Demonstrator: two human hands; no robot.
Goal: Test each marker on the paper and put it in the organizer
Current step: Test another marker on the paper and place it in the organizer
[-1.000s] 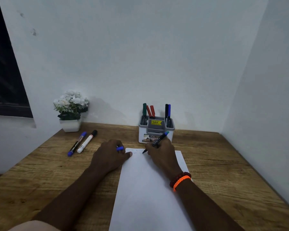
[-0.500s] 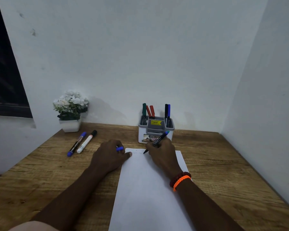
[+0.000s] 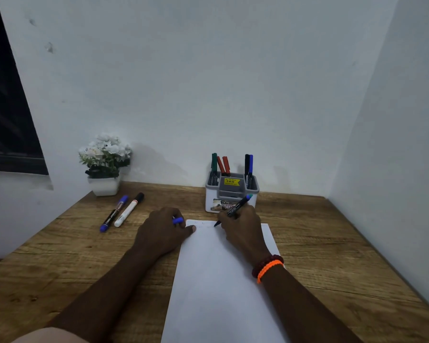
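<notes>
Blue cap half-hidden in left hand; right hand grips marker on paper.

From my remote seat, the paper runs off the bottom edge. My right hand covers most of the marker it grips above the paper's top, and marks there are too faint to read. My left hand hides all but the blue cap's end. Beyond the paper, the organizer's label print is too small to read.
</notes>
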